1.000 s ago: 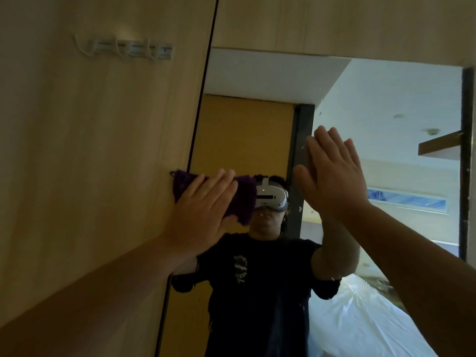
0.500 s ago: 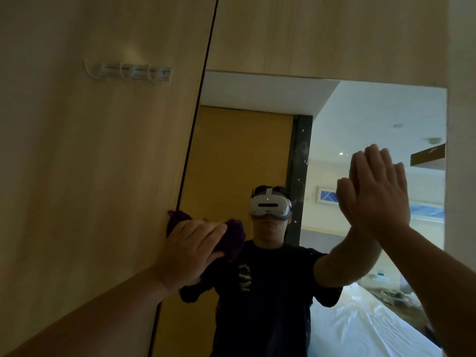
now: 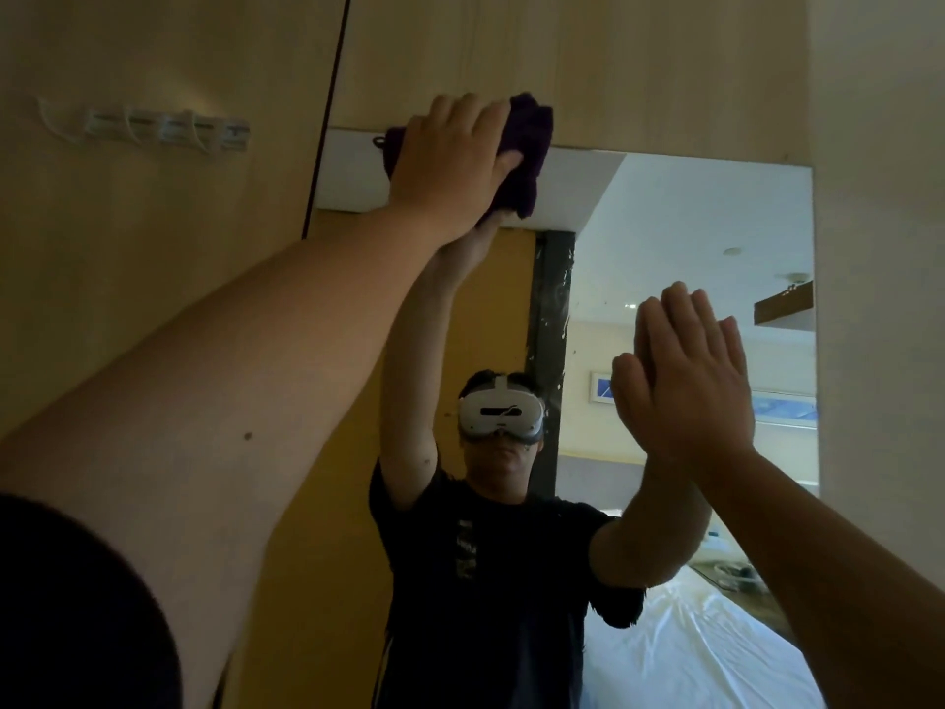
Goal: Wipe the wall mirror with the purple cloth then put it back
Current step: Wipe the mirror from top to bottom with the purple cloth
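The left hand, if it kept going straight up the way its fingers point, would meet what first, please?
Probably the wooden panel above the wall mirror: the left hand presses the purple cloth at the mirror's top edge, fingertips already overlapping that panel.

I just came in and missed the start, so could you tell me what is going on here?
A person is wiping a wall mirror. The left hand presses a purple cloth against the mirror's top edge, near its upper left corner. The right hand lies flat and open on the glass lower down. The cloth is not yet put back.
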